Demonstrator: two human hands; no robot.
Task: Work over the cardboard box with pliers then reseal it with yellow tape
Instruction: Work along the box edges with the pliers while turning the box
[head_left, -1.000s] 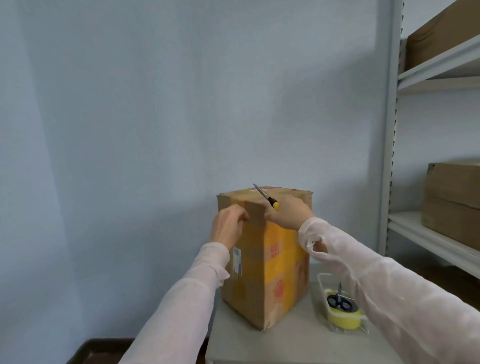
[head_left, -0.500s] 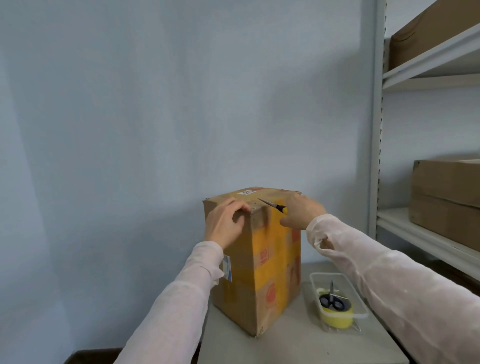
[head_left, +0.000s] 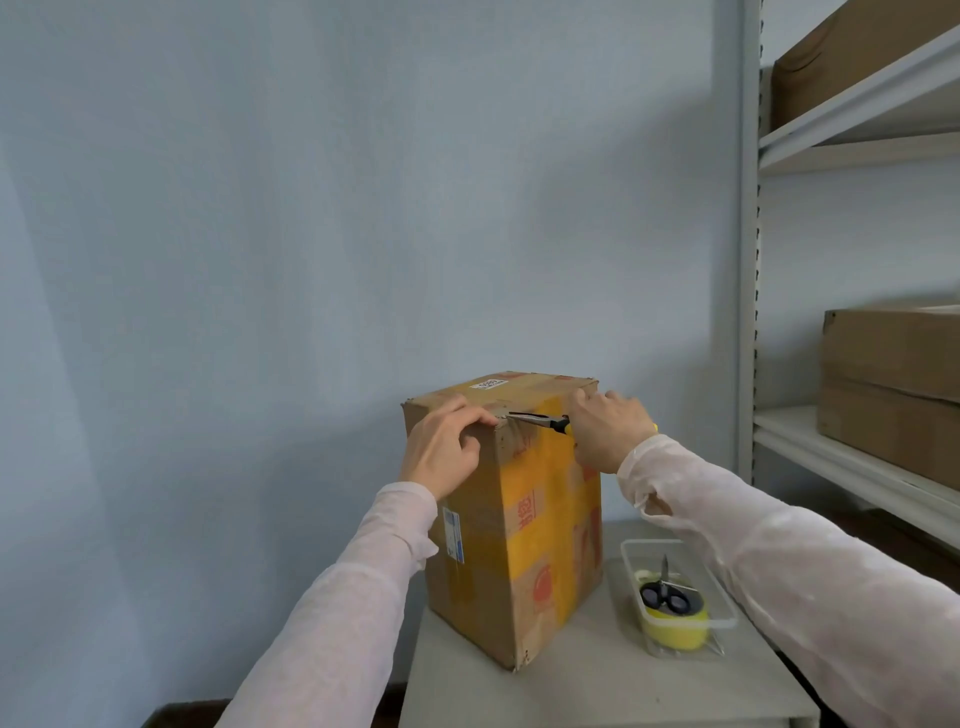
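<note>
A tall cardboard box (head_left: 524, 525) with yellow tape bands stands on a small grey table (head_left: 597, 686). My left hand (head_left: 441, 447) presses on the box's top near corner, fingers curled over the edge. My right hand (head_left: 608, 431) grips the yellow-handled pliers (head_left: 540, 422), held level, with the jaw tips touching the top edge right beside my left fingertips. A roll of yellow tape (head_left: 675, 626) lies in a clear plastic tray (head_left: 727, 608) to the right of the box, with black-handled scissors (head_left: 664, 592) resting on top of it.
A pale blue wall stands close behind the table. On the right a grey metal shelving unit (head_left: 748, 260) carries brown cardboard boxes (head_left: 893, 374) on two levels. The table's front edge lies near the bottom of the view.
The pliers have swung down from pointing upward to lying level, their tips now at the box's top edge by my left fingers. My left hand stays on the corner. The view has shifted slightly.
</note>
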